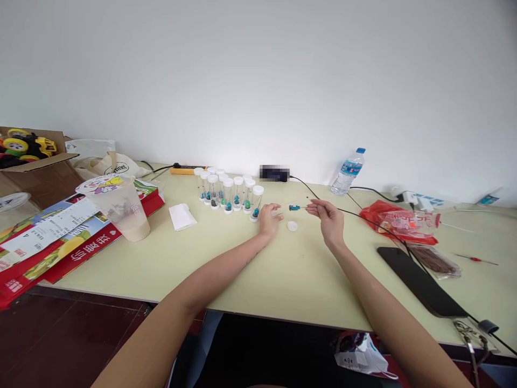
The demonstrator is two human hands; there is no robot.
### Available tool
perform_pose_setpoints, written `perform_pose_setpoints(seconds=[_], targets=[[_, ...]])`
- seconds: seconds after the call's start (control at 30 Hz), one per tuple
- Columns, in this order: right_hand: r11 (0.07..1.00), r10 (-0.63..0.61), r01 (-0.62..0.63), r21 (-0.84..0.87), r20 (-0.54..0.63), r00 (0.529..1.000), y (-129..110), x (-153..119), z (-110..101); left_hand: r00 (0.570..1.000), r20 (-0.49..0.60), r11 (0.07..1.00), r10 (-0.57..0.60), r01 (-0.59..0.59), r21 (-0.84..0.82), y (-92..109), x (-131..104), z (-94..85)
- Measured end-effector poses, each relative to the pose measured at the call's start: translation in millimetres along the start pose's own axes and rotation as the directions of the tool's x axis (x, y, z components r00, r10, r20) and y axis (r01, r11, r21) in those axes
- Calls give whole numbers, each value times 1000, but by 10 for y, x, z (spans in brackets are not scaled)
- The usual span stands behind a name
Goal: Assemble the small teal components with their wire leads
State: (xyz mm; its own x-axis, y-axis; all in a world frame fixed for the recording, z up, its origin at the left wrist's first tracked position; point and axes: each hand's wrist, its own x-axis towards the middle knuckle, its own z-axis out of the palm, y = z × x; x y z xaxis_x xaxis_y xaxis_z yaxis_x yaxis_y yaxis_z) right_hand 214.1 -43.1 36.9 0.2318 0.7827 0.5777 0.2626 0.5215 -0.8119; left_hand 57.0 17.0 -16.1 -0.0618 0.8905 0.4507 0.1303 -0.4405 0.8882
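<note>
My right hand (pixel 328 216) pinches a thin stem with a small blue-green piece (pixel 294 207) at its left end, held level above the table. Facing it, my left hand (pixel 269 220) has thumb and fingers curled around what looks like a clear tube (pixel 286 209), whose outline is faint. Below the blue-green piece, a round white cap (pixel 292 226) lies on the table. Just left of my left hand stand several clear tubes (pixel 228 195) with white caps and bases, each with blue, green or dark bits inside.
A folded white paper (pixel 182 216) and a drink cup (pixel 129 215) are at left, near red printed boxes (pixel 89 245). Behind stand a dark device (pixel 274 173) and a water bottle (pixel 348 171). A black phone (pixel 420 280), red bag (pixel 379 215) and cables are at right.
</note>
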Motion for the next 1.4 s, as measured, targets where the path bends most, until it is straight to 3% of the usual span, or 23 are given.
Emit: perform_pose_setpoints(seconds=[0.13,0.23,0.43,0.77,0.9,1.0,1.13,1.27,1.4], targets=[[992,52,-43,-116,77,996,66,17,-36,1000,-10,1000,-8,7,-19,13,0,-10],[979,33,-18,-202,68,997,111,26,-62,1000,-20,999,7,-8,-47,5,-3,-9],[977,25,-18,-212,30,999,127,10,-25,999,3,991,-49,48,-128,-25,7,9],[873,-141,158,-461,71,987,-6,63,-108,992,53,966,-110,120,-227,-97,33,31],[924,-97,106,-368,43,994,-6,128,-195,986,138,952,-88,124,-278,-60,17,44],[986,16,-13,-169,20,1000,33,167,-235,969,243,955,-48,115,-272,-34,1,57],[994,107,-106,37,-11,994,96,187,-249,947,314,945,-70,164,-284,-21,-10,56],[988,101,-88,125,-94,990,123,189,-244,925,373,929,-71,198,-313,-32,-6,55],[997,24,-11,74,-166,986,81,176,-213,900,432,908,-63,231,-349,-61,7,59]])
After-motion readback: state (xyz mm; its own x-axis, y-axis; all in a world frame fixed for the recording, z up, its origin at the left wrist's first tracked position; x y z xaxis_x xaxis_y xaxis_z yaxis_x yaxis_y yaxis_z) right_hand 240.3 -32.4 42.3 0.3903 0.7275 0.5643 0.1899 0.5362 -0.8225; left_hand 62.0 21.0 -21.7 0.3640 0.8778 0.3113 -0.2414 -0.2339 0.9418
